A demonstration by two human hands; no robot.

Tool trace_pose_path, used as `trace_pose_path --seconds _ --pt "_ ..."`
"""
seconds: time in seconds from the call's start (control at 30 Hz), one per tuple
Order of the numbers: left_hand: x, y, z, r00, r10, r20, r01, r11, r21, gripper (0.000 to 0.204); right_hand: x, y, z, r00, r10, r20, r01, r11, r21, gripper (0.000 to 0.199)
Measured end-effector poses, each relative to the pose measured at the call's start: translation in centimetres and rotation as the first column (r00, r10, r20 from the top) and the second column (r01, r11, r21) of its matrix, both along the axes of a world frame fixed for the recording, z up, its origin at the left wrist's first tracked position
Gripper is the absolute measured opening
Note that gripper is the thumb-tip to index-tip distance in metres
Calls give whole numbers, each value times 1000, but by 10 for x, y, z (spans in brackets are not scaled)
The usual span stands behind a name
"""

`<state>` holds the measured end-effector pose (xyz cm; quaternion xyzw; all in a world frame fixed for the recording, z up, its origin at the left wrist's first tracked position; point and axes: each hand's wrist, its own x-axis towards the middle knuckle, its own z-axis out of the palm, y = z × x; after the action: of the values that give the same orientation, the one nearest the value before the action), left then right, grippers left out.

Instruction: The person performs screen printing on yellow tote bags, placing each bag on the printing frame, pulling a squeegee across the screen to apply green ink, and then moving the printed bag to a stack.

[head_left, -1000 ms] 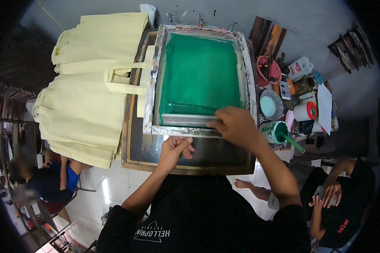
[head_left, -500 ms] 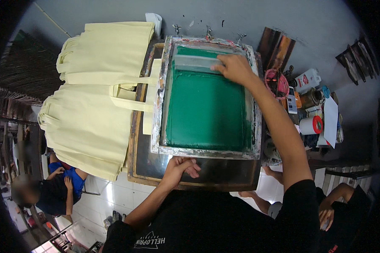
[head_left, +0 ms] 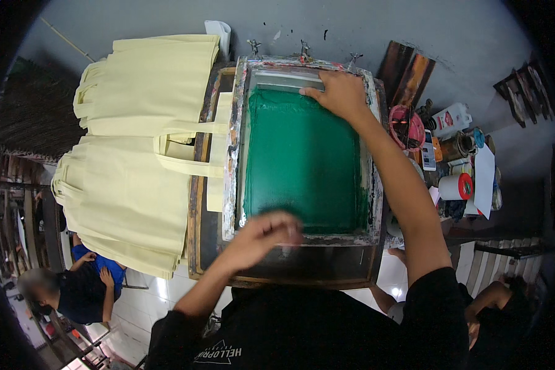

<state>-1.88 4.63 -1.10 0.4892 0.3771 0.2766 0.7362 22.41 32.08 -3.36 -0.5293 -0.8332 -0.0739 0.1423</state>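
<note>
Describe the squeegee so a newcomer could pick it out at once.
Start at the big green-meshed screen frame on the wooden print table. At the frame's far end the right hand presses a pale bar, the squeegee. It is the only loose strip across the mesh.

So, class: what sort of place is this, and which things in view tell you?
Most likely a small screen-printing workshop: a framed printing screen coated in green ink, stacks of pale yellow tote bags beside it, and a cluttered side table of containers and tape rolls.

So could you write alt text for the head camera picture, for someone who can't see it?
Seen from above, a person's right hand presses a squeegee at the far end of a green printing screen, while the blurred left hand is at the frame's near edge. Pale yellow bags hang to the left, and tape rolls and bottles clutter the right.
</note>
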Motion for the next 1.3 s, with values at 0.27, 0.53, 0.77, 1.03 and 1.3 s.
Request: trace_pose_path --seconds 0.27,0.53,0.77,1.03,1.3 --pt "-9 198 -4 632 687 -359 150 346 926 30 -6 -42 3 999 43 -17 -43 999 -26 68" --pt "-16 153 -7 612 599 -517 150 553 819 29 -3 -105 10 998 67 -2 -67 988 -136 63" --pt "-17 64 2 660 541 -522 114 614 781 14 -2 -192 4 993 100 -70 -111 979 -170 57" --pt "-18 -22 -3 672 577 -464 155 503 850 11 -3 -282 -8 985 131 -111 -137 990 -39 42" --pt "-54 -52 -60 613 684 -397 220 334 916 115 12 -299 -9 960 236 -150 -235 972 25 24"
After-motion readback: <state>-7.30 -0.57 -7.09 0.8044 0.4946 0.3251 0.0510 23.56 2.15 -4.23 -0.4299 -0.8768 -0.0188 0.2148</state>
